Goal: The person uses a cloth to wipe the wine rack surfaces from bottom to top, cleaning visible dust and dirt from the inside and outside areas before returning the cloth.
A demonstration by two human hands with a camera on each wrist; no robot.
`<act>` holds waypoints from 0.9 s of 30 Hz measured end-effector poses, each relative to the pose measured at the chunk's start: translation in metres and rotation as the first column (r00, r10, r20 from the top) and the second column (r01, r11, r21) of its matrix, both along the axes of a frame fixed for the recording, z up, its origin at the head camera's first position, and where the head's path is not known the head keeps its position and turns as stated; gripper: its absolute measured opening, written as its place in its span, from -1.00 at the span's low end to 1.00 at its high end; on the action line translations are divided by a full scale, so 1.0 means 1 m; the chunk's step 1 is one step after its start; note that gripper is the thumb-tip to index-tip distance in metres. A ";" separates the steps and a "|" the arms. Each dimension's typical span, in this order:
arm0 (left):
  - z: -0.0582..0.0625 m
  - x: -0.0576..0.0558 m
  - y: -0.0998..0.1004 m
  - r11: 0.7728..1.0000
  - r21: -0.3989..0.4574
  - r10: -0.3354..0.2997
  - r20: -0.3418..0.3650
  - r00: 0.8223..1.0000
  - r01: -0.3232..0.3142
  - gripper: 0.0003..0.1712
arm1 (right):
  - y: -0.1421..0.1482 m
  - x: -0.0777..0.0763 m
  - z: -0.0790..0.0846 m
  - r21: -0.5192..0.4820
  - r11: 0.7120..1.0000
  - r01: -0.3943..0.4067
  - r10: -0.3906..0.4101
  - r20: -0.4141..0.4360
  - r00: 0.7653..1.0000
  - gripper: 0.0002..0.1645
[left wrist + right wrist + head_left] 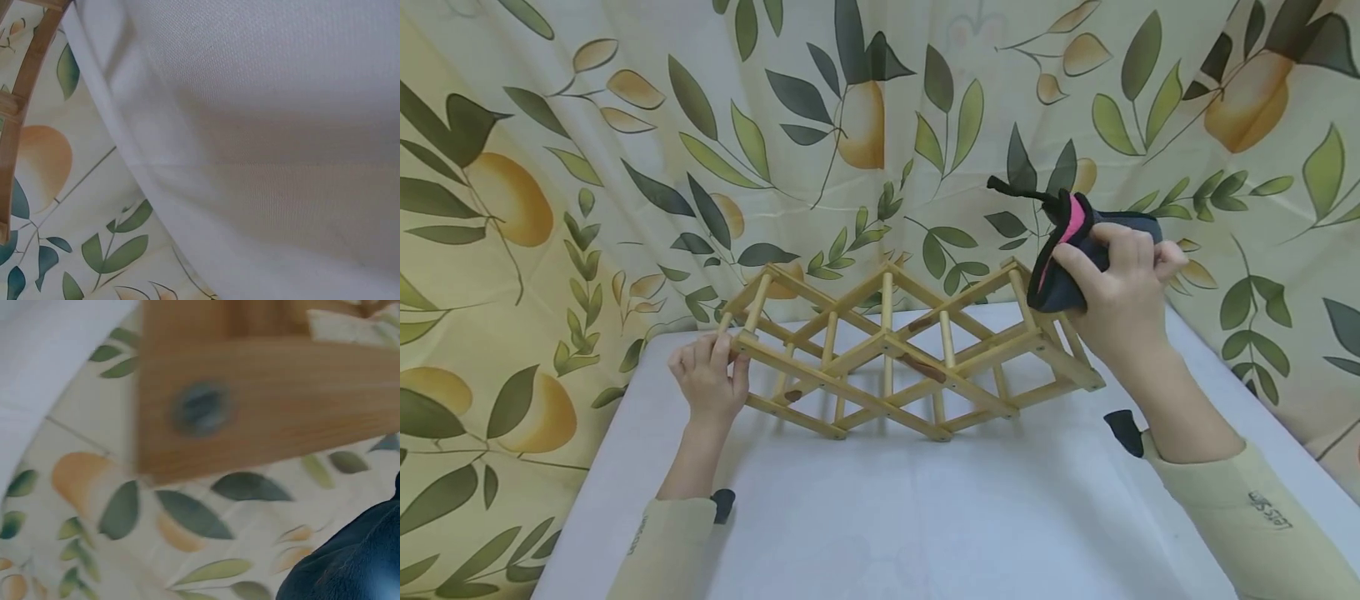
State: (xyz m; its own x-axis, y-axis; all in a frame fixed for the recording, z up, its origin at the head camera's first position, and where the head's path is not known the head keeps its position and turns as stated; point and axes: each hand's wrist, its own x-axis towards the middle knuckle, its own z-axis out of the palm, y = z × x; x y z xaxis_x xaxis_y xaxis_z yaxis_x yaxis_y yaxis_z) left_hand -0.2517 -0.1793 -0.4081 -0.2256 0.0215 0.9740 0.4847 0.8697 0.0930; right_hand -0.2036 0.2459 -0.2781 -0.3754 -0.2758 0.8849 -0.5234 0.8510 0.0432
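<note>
A folding wooden wine rack [889,342] of crossed slats and round dowels stands spread out on the table; its slats also show in the left wrist view [28,75] and, close up with a metal rivet, in the right wrist view [262,381]. My left hand [707,375] grips the rack's left end. Above the right end, my right hand [1123,292] pinches a dark blue-grey soft fabric pouch [1060,287] with pink lining, black edging and a black cord. The pouch's lower edge overlaps the rack's upper right corner in the head view.
A white cloth covers the table [880,508] beneath the rack. Behind it hangs a curtain [820,192] printed with fruit and leaves. The table's right edge runs below my right forearm, and small black pieces [1123,433] stick out at both cuffs.
</note>
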 end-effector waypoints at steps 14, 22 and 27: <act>-0.001 0.000 0.000 1.000 -0.001 -0.002 -0.004 1.000 0.002 -0.48 | -0.070 0.065 -0.007 0.160 0.975 -0.156 0.155 0.019 0.988 -0.33; -0.001 -0.001 0.000 1.000 0.000 0.002 -0.015 1.000 -0.002 -0.48 | -0.102 0.077 -0.037 0.168 0.971 -0.170 0.159 0.076 0.984 -0.37; 0.000 -0.001 0.001 1.000 0.002 0.008 -0.013 1.000 -0.008 -0.47 | -0.114 0.076 -0.053 0.175 0.977 -0.125 0.110 0.092 0.990 -0.37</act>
